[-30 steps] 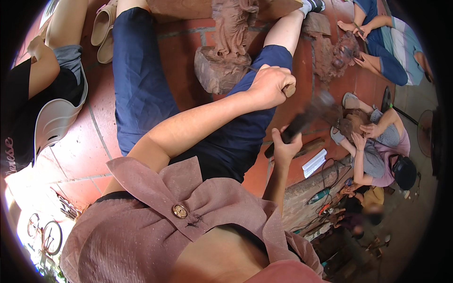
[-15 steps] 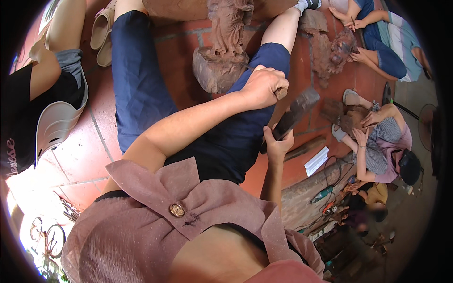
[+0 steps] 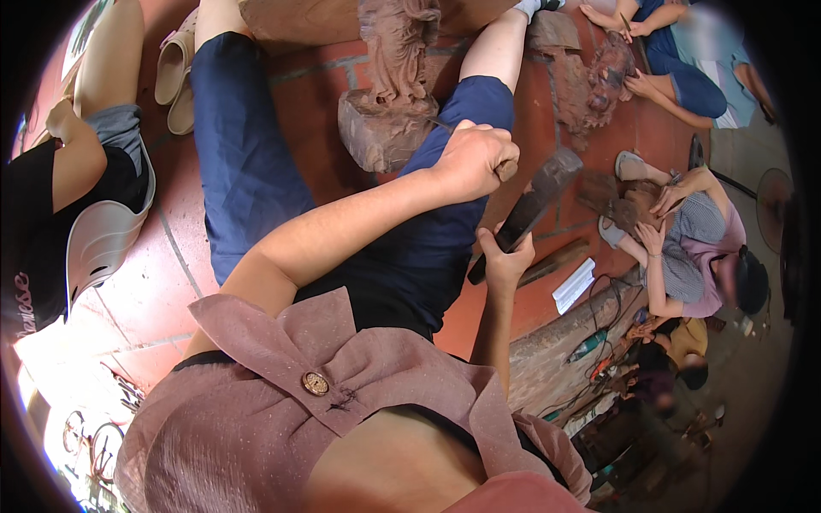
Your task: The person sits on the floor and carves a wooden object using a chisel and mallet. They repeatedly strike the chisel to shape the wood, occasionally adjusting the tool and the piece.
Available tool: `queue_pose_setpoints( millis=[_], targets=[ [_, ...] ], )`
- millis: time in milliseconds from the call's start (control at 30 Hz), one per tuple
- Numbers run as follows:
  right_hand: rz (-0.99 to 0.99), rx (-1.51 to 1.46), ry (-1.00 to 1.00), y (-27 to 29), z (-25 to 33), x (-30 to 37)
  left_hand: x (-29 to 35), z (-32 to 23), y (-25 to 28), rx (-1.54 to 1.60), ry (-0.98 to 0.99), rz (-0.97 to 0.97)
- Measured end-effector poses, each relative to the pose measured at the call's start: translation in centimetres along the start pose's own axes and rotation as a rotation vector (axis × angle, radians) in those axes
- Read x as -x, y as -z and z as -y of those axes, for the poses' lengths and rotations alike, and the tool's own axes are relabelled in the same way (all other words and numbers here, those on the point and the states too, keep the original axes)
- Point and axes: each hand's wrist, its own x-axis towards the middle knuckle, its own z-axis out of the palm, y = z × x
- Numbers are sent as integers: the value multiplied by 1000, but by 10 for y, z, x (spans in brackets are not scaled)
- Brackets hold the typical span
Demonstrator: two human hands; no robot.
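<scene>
My left hand [image 3: 475, 162] is closed round a chisel, and the butt of its wooden handle [image 3: 507, 171] sticks out of the fist. Its thin dark blade [image 3: 440, 125] points left at the rough block base [image 3: 376, 137] of a carved brown statue; I cannot tell whether the tip touches. The statue [image 3: 398, 51] has a robed body, with its top cut off by the picture's edge. In my right hand [image 3: 510, 258], a dark block-shaped mallet [image 3: 537, 192] slants up and to the right. Its head is near the chisel handle, apart from it.
My legs in navy shorts [image 3: 248, 137] straddle the tiled floor. Beige clogs [image 3: 174, 73] lie at left, near a seated person [image 3: 77, 171]. White paper [image 3: 573, 286], a wooden stick [image 3: 556, 262] and a green power tool [image 3: 587, 344] are at right. Other people handle brown carvings [image 3: 637, 209] there.
The statue and floor have shifted slightly left in the view. The blurred mallet is now sharper, its head slightly higher and turned. My left hand keeps its hold on the chisel.
</scene>
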Motion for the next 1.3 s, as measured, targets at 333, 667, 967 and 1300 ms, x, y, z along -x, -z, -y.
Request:
queue_pose_setpoints(
  millis=[333,667,967,1300],
  targets=[
    [-13,55,139,0,-21,-1,4,11,1,-58,-60,98],
    [31,321,229,-18,-5,14,12,23,25,-22,-144,237],
    [19,300,294,-29,15,14,11,15,35,20,-159,241],
    [26,313,225,-24,12,13,9,16,29,-24,-190,172]
  ],
)
